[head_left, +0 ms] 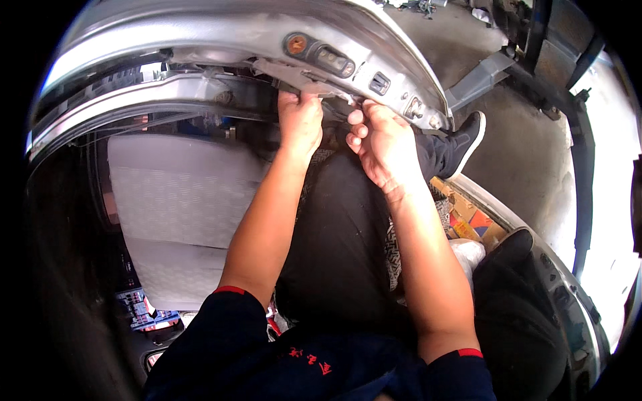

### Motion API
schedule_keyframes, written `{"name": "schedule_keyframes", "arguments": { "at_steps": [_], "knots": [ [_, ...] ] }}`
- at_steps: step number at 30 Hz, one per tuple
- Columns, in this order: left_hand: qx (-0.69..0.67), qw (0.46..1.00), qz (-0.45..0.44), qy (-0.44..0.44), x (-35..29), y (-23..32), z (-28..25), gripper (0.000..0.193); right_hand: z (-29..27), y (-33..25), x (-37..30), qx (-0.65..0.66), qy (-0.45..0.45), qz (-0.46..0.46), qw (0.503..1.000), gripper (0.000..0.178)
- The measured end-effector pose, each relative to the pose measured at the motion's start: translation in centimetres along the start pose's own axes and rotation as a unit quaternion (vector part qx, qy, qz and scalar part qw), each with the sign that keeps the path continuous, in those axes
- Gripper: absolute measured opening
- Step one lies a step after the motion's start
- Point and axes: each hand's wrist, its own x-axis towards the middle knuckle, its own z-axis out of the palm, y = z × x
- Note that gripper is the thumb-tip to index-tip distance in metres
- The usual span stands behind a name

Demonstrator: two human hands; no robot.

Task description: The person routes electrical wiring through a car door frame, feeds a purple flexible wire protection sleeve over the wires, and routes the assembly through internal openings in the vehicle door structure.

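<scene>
Both my arms reach forward to the underside of a silver vehicle body panel (261, 41). My left hand (301, 121) is closed, its fingertips at a thin grey flap (317, 88) along the panel's lower edge; what it grips there is hidden. Just to its right, my right hand (384, 137) has its fingers curled and its thumb and forefinger together near the same edge. Whatever they pinch is too small to make out. Above the hands, the panel carries a lamp unit (328, 57) with a round orange part, and a small rectangular slot (380, 83).
A grey fabric seat (184, 200) stands at the left. My dark-trousered leg (338, 234) lies between my arms, a black shoe (468, 142) beyond. Printed cardboard (465, 214) and a white plastic bag (467, 252) sit at the right. Dark metal posts (582, 154) rise from the concrete floor.
</scene>
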Motion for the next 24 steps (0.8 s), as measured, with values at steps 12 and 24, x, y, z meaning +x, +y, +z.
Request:
{"name": "schedule_keyframes", "arguments": {
  "at_steps": [12,24],
  "knots": [
    [0.016,0.998,-0.06,0.006,-0.2,1.1,0.4,0.02,0.2,2.2,-0.5,-0.244,0.017,-0.179,0.953,0.022],
    [0.124,0.991,-0.027,-0.028,0.5,1.0,-0.4,0.017,-1.9,1.3,0.4,-0.588,-0.005,-0.377,0.716,0.017]
  ]
}}
